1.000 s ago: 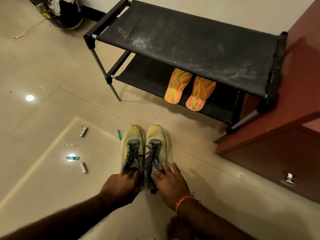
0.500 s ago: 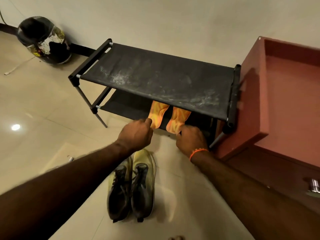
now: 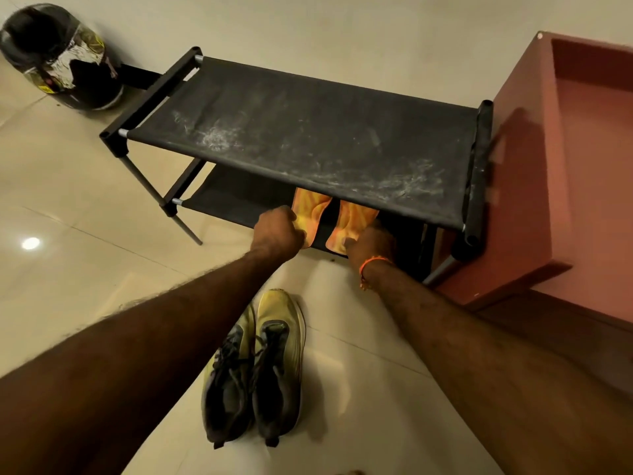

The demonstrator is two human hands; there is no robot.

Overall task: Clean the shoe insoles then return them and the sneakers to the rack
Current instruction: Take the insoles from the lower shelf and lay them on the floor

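Head view looks down over both forearms, which reach from the bottom of the frame toward a black two-tier shoe rack (image 3: pixel 308 132) standing against the wall in the upper middle. Its fabric top shelf is streaked with pale dust. On the lower shelf (image 3: pixel 239 204), near the middle of the frame, lie two orange-and-yellow insoles, their far ends hidden under the top shelf. The left hand (image 3: pixel 277 229) is curled into a fist with its fingers pinching the near edge of the left insole (image 3: pixel 310 209). The right hand (image 3: pixel 370 241), an orange thread band at its wrist, grips the near end of the right insole (image 3: pixel 356 219), thumb on top. A pair of yellow-and-grey sneakers (image 3: pixel 255 368) stands side by side on the pale tiled floor (image 3: pixel 68 200) between the forearms in the lower middle, toes toward the rack, well apart from both hands. A reddish-brown cabinet (image 3: pixel 565 166) fills the right edge, just beside the rack's end. A dark helmet (image 3: pixel 61 60) sits on the floor in the upper left corner
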